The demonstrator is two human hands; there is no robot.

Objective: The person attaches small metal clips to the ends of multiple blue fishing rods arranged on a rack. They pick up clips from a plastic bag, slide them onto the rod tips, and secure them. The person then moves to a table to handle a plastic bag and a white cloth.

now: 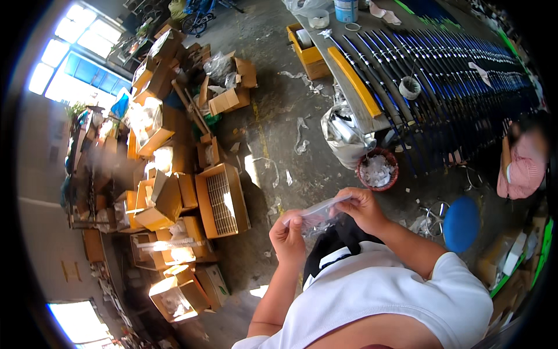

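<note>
Between my two hands a clear plastic bag [317, 214] is stretched by its upper edge, in front of my body. My left hand [288, 237] pinches its left end, thumb against the fingers. The opposite end is gripped by my right hand [363, 210], held a little higher. Small pieces seem to lie inside the bag, but they are too small to make out.
Open cardboard boxes [224, 200] are piled along the left. At upper right, rows of blue-and-black rods [430, 64] cover a table, where a person [523, 163] sits. A red basket [378, 185] of white scraps and a blue stool [461, 224] stand nearby.
</note>
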